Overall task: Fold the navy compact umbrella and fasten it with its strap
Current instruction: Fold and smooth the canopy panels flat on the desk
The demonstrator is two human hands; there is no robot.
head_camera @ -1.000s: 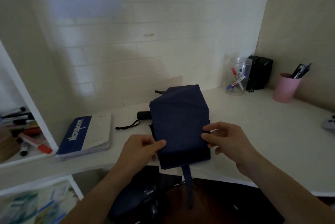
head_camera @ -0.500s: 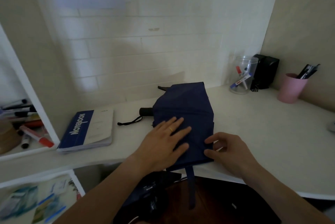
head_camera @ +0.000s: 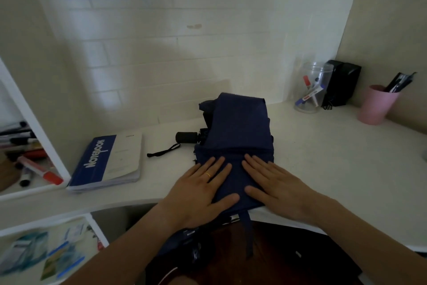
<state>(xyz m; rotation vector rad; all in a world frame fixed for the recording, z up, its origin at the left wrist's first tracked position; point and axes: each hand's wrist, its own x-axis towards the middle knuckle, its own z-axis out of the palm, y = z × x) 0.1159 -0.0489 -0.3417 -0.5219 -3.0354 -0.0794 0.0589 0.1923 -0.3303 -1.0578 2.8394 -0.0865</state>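
White brick wall backs a pale counter (head_camera: 323, 169) that runs into a corner on the right. Going from the left: a shelf (head_camera: 30, 183) of markers, then a blue notebook (head_camera: 108, 162) lying flat, well clear of the work. Next comes the umbrella (head_camera: 240, 132), its navy cloth folded into a flat slab near the counter's front edge, the black handle (head_camera: 186, 137) poking out leftward with a wrist cord (head_camera: 163, 152) trailing toward the notebook.

Both hands lie flat on the near end of the cloth, fingers spread, gripping nothing: the left hand (head_camera: 203, 192) wears a ring, the right hand (head_camera: 275, 185) sits just beside it, thumbs close together. The strap (head_camera: 249, 234) hangs off the counter's edge between the wrists, loose.

I'd judge the umbrella light, the cloth thin, soft and a bit slick, so the folds will likely spring open once the palms lift. The ribs inside should be stiff; the bundle is best gripped around its middle, one hand wrapping it while the other fetches the strap from below.

Room is good: bare counter to the right until a clear jar (head_camera: 312, 90), a black box (head_camera: 342, 83) and a pink cup (head_camera: 376, 106) of pens in the corner. The near edge is the worry, since the bundle overhangs it slightly.
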